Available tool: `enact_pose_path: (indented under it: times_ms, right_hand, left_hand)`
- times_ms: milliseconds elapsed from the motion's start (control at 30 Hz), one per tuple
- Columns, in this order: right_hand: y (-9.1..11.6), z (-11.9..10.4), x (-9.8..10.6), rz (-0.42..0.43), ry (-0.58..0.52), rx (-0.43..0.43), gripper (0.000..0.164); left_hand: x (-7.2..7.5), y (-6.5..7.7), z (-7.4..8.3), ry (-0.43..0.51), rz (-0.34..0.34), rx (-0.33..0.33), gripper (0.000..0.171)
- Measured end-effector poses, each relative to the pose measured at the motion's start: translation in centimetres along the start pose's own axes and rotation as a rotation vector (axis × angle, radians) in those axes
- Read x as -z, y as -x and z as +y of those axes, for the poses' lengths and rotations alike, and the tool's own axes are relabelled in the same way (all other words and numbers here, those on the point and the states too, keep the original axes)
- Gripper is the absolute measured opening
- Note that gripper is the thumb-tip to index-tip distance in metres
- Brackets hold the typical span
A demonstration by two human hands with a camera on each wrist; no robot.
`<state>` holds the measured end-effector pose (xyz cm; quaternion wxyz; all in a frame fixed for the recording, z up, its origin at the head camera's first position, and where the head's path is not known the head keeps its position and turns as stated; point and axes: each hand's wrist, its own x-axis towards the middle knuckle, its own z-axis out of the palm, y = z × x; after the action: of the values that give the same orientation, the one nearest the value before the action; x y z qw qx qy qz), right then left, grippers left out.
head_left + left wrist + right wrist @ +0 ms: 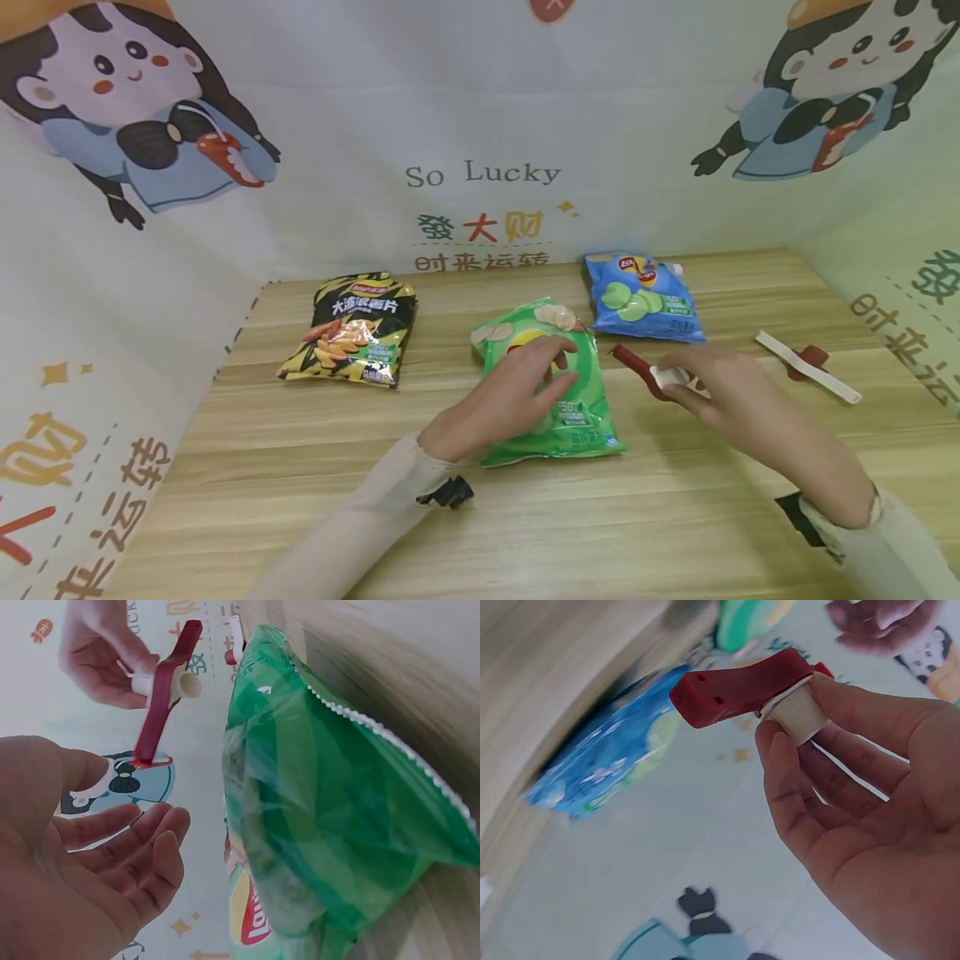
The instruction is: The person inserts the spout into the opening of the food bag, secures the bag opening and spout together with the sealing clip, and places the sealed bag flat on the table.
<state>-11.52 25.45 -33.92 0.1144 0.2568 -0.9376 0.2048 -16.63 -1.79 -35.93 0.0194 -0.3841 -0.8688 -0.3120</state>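
My right hand point(720, 392) pinches the white spout point(800, 714) of a red bag-sealing clip point(739, 688) between thumb and fingers. In the head view the clip's red bar points up and left, just right of a green chip bag point(592, 383). My left hand point(517, 392) is over that green bag, its fingers loosely bent and holding nothing. In the left wrist view a gap shows between the left hand point(97, 847) and the bag point(322, 802), whose crimped edge faces right.
Behind the green bag lies a blue chip bag point(645, 304), a small white piece point(677, 269) at its upper corner. A black and yellow chip bag point(352, 333) is on the left. At right on the wooden table point(300, 467) rests a white clip point(828, 382) with a red spout point(813, 357).
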Motion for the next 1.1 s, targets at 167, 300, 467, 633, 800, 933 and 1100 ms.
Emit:
enact_pose_path:
  times_ms: [167,300,467,633,800,933,1100]
  right_hand:
    - [-1.2,-1.6,-0.2,0.030,-0.015,0.105,0.024]
    - [-2.5,-2.6,-0.1,0.032,-0.017,0.159,0.025]
    - [-4.0,-4.0,-0.1,0.016,-0.036,0.178,0.025]
    - [-5.5,-5.2,-0.2,0.007,-0.059,0.207,0.023]
    - [-6.5,-5.6,0.2,-0.042,-0.126,0.156,0.024]
    - [-6.7,-5.8,0.2,-0.110,-0.188,0.097,0.035]
    - [-6.9,-5.8,-0.2,-0.149,-0.238,0.098,0.035]
  left_hand:
    - [0.7,0.2,-0.3,0.011,0.017,-0.017,0.037]
    - [1.5,0.3,-0.5,0.036,0.018,-0.019,0.035]
    - [3.0,0.7,-0.6,0.067,-0.009,0.006,0.030]
    - [4.6,1.4,-0.7,0.079,0.023,-0.008,0.019]
    - [5.4,1.7,-0.6,0.086,0.123,-0.078,0.018]
    - [5.6,1.8,-0.4,0.101,0.194,-0.131,0.019]
    - [5.8,2.0,0.0,0.124,0.274,-0.151,0.019]
